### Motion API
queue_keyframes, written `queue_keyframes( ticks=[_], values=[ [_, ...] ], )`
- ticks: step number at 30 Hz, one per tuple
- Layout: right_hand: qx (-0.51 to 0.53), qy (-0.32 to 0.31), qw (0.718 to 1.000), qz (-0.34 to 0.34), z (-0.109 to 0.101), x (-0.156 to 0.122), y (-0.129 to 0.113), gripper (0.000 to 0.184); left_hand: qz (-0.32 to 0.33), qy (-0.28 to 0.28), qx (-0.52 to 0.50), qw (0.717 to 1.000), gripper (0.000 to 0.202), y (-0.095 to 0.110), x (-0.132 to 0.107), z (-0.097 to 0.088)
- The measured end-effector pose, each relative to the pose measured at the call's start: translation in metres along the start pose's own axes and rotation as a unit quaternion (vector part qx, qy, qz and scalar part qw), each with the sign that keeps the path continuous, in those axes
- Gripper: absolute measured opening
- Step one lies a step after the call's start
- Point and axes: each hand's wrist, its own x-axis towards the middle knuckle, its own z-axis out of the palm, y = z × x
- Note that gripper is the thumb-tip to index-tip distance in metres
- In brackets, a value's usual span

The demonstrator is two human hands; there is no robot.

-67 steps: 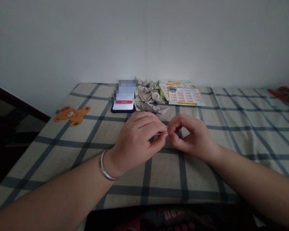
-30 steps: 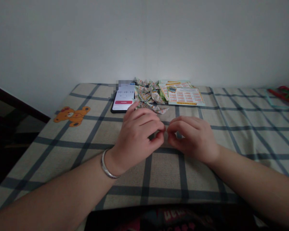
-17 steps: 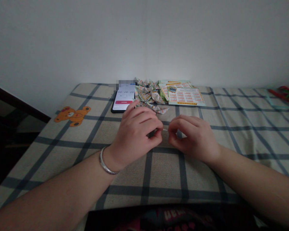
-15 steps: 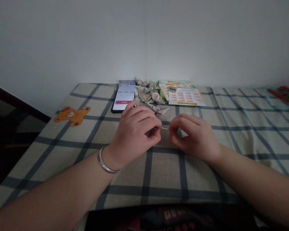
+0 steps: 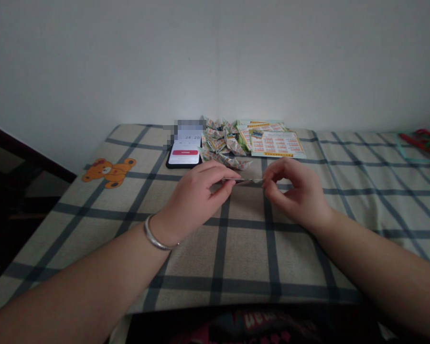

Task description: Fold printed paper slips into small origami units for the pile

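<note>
Between my two hands is a thin folded piece of paper (image 5: 249, 181), seen nearly edge-on just above the checked tablecloth. My left hand (image 5: 206, 190), with a silver bangle at the wrist, pinches its left end between thumb and fingers. The paper's right end is pinched by my right hand (image 5: 295, 191), thumb and index finger curled into a ring. Most of the paper's faces cannot be seen from this angle. Right behind the hands lies a cluster of folded printed-paper pieces (image 5: 224, 141) with pointed tips.
A phone (image 5: 184, 148) showing a timer lies left of the folded pieces. Flat printed sheets (image 5: 277, 143) are stacked to their right, near the wall (image 5: 215, 62). An orange bear picture (image 5: 109, 173) is at the left of the checked cloth (image 5: 243, 258). Red and green strands (image 5: 428, 143) lie far right.
My left hand has turned and its fingers have straightened, so more of the paper shows. My right hand has shifted slightly right and up, widening the gap between the hands.
</note>
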Motion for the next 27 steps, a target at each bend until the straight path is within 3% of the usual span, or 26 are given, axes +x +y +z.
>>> queue_keyframes(
  ticks=[6,12,19,24,27],
  values=[
    [0.124,-0.019,0.989,0.083,0.007,-0.001,0.009,0.005,-0.092,0.015,-0.061,0.994,0.018,-0.004,-0.001,0.003],
    [0.152,-0.037,0.981,0.116,0.013,0.000,0.014,0.016,-0.179,-0.002,-0.140,0.974,0.019,-0.004,-0.002,0.006],
    [0.164,-0.096,0.978,0.086,0.012,0.001,0.009,0.001,-0.197,-0.007,-0.252,0.947,0.016,-0.009,-0.002,0.014],
    [0.100,-0.081,0.988,0.085,0.012,0.001,0.008,0.005,-0.198,-0.004,-0.264,0.944,0.013,-0.009,-0.003,0.015],
    [0.123,-0.073,0.987,0.072,0.012,0.001,0.007,0.005,-0.187,-0.002,-0.244,0.952,0.010,-0.009,-0.003,0.014]
  ],
)
